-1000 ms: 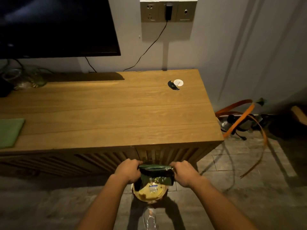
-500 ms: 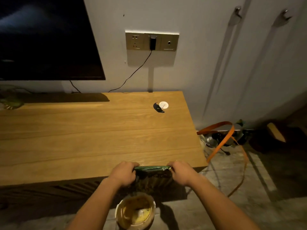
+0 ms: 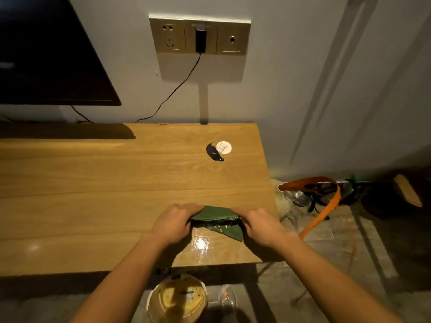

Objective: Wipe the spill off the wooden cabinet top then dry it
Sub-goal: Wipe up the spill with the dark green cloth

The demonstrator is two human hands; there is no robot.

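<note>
A folded green cloth (image 3: 215, 215) lies on the wooden cabinet top (image 3: 105, 194) near its front right corner. My left hand (image 3: 173, 223) grips its left end and my right hand (image 3: 258, 226) grips its right end. A wet, shiny patch (image 3: 201, 247) glistens on the wood just in front of the cloth. Farther back sits a dark spill (image 3: 214, 153) beside a small white round lid (image 3: 224, 147).
A bucket with yellowish contents (image 3: 178, 299) stands on the floor below the cabinet's front edge, a clear glass (image 3: 227, 299) beside it. A dark TV (image 3: 46, 54) hangs at the left. An orange strap and clutter (image 3: 324, 199) lie on the floor at right.
Both hands lifted the green cloth from above the bucket onto the cabinet top. The view moved closer to the cabinet's right end, and a wet patch now shows by the cloth.
</note>
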